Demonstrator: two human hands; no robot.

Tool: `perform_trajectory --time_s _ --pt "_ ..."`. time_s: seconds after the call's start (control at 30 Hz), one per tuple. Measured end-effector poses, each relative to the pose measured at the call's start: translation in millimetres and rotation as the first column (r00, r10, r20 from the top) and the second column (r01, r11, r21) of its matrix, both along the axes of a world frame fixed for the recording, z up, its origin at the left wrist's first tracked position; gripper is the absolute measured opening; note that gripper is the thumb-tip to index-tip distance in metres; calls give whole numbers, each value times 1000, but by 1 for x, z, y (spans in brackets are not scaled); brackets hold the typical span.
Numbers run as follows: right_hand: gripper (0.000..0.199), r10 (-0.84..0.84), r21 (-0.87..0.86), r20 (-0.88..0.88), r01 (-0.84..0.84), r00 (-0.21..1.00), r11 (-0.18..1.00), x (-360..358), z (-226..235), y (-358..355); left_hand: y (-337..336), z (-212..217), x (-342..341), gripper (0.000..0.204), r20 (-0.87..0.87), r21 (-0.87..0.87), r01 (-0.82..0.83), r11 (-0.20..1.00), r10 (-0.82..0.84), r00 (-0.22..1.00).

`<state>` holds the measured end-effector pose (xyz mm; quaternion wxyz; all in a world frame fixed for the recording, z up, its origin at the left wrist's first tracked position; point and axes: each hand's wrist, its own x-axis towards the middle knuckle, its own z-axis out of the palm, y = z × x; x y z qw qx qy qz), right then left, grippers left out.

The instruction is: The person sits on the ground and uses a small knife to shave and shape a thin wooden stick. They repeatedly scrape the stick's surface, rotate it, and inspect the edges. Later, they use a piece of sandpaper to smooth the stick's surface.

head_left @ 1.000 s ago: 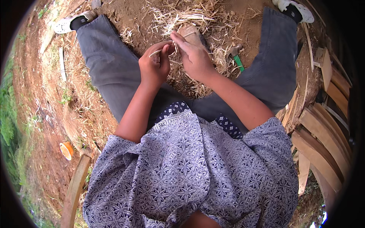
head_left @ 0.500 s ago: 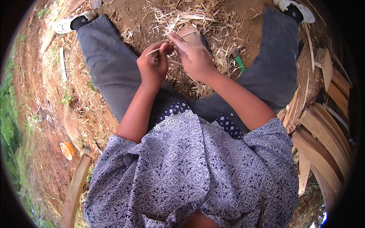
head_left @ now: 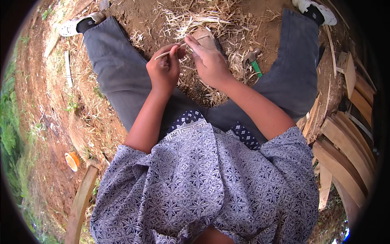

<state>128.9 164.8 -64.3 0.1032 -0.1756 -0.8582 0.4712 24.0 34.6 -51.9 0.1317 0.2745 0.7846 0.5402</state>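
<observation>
While the left hand (head_left: pixel 164 68) pinches the thin stick (head_left: pixel 162 55) toward its lower-left end, the right hand (head_left: pixel 212 67), fingers extended, sits at its upper-right half, grip unclear; long axis slants up-right across both hands.

Stick (head_left: pixel 162 55): pale tan
Shirt (head_left: pixel 195 171): dark blue and white, flower pattern
Trousers (head_left: pixel 109 61): dark grey
Hammer handle (head_left: pixel 256 69): green
Shoes (head_left: pixel 72 28): mostly white
Socks (head_left: pixel 85 25): black
Shavings (head_left: pixel 203 18): straw yellow
</observation>
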Motion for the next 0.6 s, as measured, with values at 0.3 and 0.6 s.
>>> perform_trajectory --time_s 0.3,0.6 --pt "43 -102 76 201 89 974 993 7 -14 15 1 -1 3 20 -3 3 -17 1000 17 1000" --pt "33 -199 228 203 152 959 962 11 -44 39 3 7 6 19 30 -7 -7 1000 7 1000"
